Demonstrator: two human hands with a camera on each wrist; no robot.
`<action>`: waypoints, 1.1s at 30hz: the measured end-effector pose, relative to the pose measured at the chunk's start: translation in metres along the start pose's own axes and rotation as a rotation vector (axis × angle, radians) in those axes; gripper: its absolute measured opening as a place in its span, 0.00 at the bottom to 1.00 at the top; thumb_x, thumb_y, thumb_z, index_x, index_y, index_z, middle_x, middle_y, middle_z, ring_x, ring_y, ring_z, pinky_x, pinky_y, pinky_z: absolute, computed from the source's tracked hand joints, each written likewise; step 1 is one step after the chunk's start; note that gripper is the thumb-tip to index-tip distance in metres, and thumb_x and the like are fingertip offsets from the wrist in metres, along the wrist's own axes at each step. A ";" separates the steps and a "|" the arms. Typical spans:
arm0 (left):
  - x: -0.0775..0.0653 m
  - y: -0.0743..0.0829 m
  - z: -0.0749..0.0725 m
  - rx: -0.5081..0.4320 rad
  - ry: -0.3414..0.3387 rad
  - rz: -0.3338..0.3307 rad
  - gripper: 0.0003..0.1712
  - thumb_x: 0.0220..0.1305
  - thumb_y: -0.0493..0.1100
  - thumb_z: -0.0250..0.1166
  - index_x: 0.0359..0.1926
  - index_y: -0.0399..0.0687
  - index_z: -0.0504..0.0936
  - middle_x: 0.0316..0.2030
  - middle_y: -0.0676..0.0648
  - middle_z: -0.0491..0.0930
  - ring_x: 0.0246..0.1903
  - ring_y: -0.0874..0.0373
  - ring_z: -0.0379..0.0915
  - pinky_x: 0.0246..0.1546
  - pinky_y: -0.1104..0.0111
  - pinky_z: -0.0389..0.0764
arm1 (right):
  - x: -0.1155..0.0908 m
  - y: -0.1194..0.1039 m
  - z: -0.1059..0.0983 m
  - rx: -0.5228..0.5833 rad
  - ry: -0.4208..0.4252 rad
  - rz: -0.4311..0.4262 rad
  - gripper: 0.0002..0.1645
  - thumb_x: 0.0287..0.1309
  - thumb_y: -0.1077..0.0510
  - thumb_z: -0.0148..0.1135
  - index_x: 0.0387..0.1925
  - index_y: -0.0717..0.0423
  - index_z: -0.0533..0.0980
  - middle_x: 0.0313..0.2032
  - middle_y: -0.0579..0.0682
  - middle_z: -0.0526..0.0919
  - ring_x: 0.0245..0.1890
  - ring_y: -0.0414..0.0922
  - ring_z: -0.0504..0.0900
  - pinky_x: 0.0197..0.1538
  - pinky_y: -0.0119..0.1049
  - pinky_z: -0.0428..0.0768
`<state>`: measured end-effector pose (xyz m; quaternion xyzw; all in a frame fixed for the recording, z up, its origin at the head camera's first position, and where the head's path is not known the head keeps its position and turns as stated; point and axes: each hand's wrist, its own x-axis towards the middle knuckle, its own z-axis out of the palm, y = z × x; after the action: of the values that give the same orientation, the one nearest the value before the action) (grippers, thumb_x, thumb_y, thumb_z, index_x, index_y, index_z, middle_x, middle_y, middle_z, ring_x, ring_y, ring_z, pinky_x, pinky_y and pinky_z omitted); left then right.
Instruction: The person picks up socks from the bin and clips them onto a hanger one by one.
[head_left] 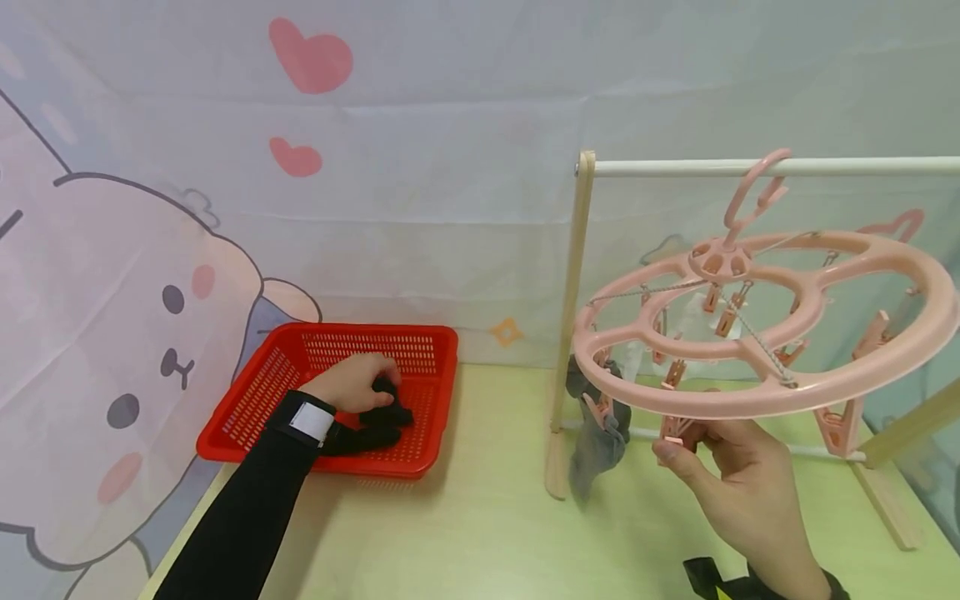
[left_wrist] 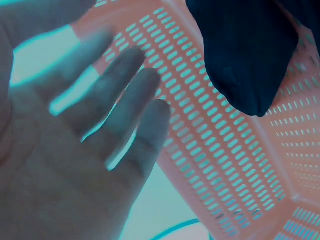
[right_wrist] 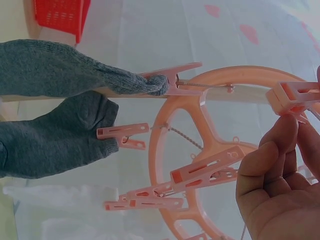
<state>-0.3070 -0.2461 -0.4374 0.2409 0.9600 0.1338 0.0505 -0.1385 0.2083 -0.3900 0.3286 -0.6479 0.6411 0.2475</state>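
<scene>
In the head view my left hand (head_left: pixel 348 385) reaches into the red basket (head_left: pixel 258 358), thumb and fingers bent over a dark sock (head_left: pixel 392 414). The left wrist view shows that hand's fingers (left_wrist: pixel 140 100) spread loosely, with a dark sock (left_wrist: pixel 245 60) just beyond them. A second dark sock (head_left: pixel 360 441) lies beside the first. My right hand (head_left: pixel 738 475) pinches a pink clothespin (right_wrist: pixel 287 97) between thumb and finger, below the front rim of the round pink drying hanger (head_left: pixel 660 398). Nothing sits in this clothespin's jaws.
A white rail (head_left: pixel 660 168) on wooden posts (head_left: pixel 573 292) carries the hanger by its hook. Grey socks (right_wrist: pixel 50 135) hang from clothespins at the hanger's left side. A pale, whitish item (right_wrist: pixel 65 200) hangs farther round. Other clothespins (right_wrist: pixel 205 170) dangle around the ring.
</scene>
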 end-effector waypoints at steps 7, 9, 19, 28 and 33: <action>-0.001 0.020 0.014 0.087 -0.182 -0.022 0.03 0.55 0.41 0.71 0.30 0.56 0.87 0.34 0.58 0.77 0.37 0.57 0.69 0.38 0.64 0.74 | 0.001 0.000 0.002 0.003 0.003 -0.004 0.14 0.48 0.83 0.62 0.39 0.74 0.76 0.29 0.56 0.79 0.29 0.43 0.74 0.34 0.29 0.74; -0.002 0.024 0.016 0.129 -0.186 -0.053 0.03 0.55 0.43 0.71 0.28 0.58 0.86 0.30 0.59 0.77 0.34 0.58 0.69 0.35 0.64 0.74 | 0.002 -0.001 0.002 0.005 0.001 -0.006 0.14 0.48 0.83 0.62 0.39 0.75 0.76 0.29 0.56 0.79 0.29 0.43 0.74 0.35 0.29 0.74; 0.004 0.012 0.022 0.197 -0.023 -0.061 0.13 0.50 0.51 0.76 0.34 0.50 0.87 0.31 0.54 0.81 0.32 0.57 0.73 0.39 0.62 0.78 | 0.000 -0.001 0.001 0.001 0.002 -0.004 0.15 0.48 0.83 0.62 0.39 0.74 0.76 0.29 0.56 0.78 0.30 0.43 0.74 0.35 0.29 0.74; 0.006 0.012 0.004 -0.076 0.279 0.014 0.23 0.56 0.44 0.74 0.52 0.50 0.79 0.35 0.53 0.80 0.33 0.58 0.73 0.38 0.64 0.79 | 0.000 0.000 0.000 -0.004 0.006 0.002 0.16 0.47 0.84 0.62 0.39 0.73 0.77 0.29 0.56 0.79 0.29 0.43 0.74 0.34 0.29 0.74; -0.003 0.025 -0.008 -0.211 0.353 0.028 0.10 0.63 0.45 0.69 0.45 0.54 0.84 0.37 0.55 0.82 0.34 0.59 0.75 0.35 0.65 0.80 | 0.000 -0.001 0.000 -0.008 0.005 0.001 0.15 0.48 0.84 0.62 0.39 0.73 0.77 0.29 0.56 0.79 0.29 0.43 0.74 0.34 0.29 0.74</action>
<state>-0.2944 -0.2282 -0.4223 0.2204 0.9312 0.2742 -0.0954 -0.1382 0.2085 -0.3896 0.3256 -0.6499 0.6395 0.2503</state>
